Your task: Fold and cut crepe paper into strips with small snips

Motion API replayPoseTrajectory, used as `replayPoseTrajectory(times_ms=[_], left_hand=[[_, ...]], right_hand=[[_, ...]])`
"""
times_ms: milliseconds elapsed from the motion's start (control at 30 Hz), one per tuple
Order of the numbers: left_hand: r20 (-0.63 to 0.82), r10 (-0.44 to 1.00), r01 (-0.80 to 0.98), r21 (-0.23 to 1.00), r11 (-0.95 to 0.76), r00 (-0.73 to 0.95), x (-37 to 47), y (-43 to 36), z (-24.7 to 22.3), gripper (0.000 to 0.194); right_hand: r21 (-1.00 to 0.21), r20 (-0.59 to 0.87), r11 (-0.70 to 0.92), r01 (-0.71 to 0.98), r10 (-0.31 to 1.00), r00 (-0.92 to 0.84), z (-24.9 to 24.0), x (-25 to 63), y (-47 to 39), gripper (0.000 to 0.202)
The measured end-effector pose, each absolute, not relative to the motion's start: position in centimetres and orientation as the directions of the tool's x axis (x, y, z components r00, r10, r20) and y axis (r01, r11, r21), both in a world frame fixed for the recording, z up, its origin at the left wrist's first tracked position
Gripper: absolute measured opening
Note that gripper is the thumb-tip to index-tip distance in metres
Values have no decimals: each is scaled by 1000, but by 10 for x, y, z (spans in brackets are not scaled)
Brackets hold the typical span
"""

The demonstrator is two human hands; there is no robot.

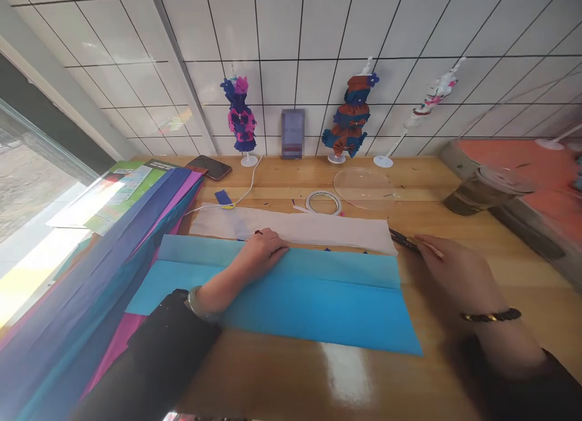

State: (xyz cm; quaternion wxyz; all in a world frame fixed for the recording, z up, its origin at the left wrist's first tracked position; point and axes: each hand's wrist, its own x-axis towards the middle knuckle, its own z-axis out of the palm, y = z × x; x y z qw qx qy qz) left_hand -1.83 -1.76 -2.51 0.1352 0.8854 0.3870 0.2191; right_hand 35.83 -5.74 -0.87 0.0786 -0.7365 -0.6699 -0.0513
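Blue paper [318, 312]: flat on table [273, 381], far edge folded over as a paler band.
Left hand [262, 254]: released, palm down on the band, fingers loosely bent.
Right hand [459, 269]: fingers closed on black tool [404, 238], at white strip's right end.
White strip [336, 227]: just beyond blue paper.
Tape roll [323, 193]: behind white strip.
Coloured sheets [109, 257]: left side, under a leaflet [120, 194].
Cup [475, 191]: far right, dark, tilted in view.

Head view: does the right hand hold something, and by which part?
The right hand seems to hold a slim black tool by the end nearest the palm; blur hides the exact contact.
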Motion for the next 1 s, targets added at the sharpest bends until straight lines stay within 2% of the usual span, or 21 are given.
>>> replayPoseTrajectory(times_ms=[67, 167, 333, 533, 600, 733, 867, 1000], left_hand=[[283, 747, 628, 410, -662, 602, -18, -17, -27, 20], [301, 738, 620, 404, -673, 604, -18, -16, -29, 19], [306, 741, 628, 395, -671, 598, -17, -16, -32, 20], [248, 780, 628, 478, -614, 575, -14, -16, -24, 23], [170, 802, 658, 489, -573, 573, -9, -16, -16, 25], [35, 794, 704, 441, -557, 606, 13, -14, -2, 30], [31, 720, 642, 430, -635, 693, 50, -13, -2, 32], [64, 698, 593, 476, -649, 713, 83, -13, -13, 28]], right_hand=[[21, 134, -1, 1000, 991, -2, -13, 360, -58, 34], [47, 94, 48, 998, 994, -53, -16, 358, -59, 32], [13, 114, 24, 1000, 993, -26, -15, 375, -58, 35], [-179, 163, -59, 982, 983, 89, -13, 401, -53, 38], [-294, 117, -28, 956, 991, 65, -10, 399, -55, 39], [-546, -69, 37, 837, 994, -88, 0, 386, -61, 41], [-630, -171, 28, 776, 970, -174, 4, 382, -66, 41], [-692, -223, 19, 722, 945, -239, 5, 386, -68, 41]])
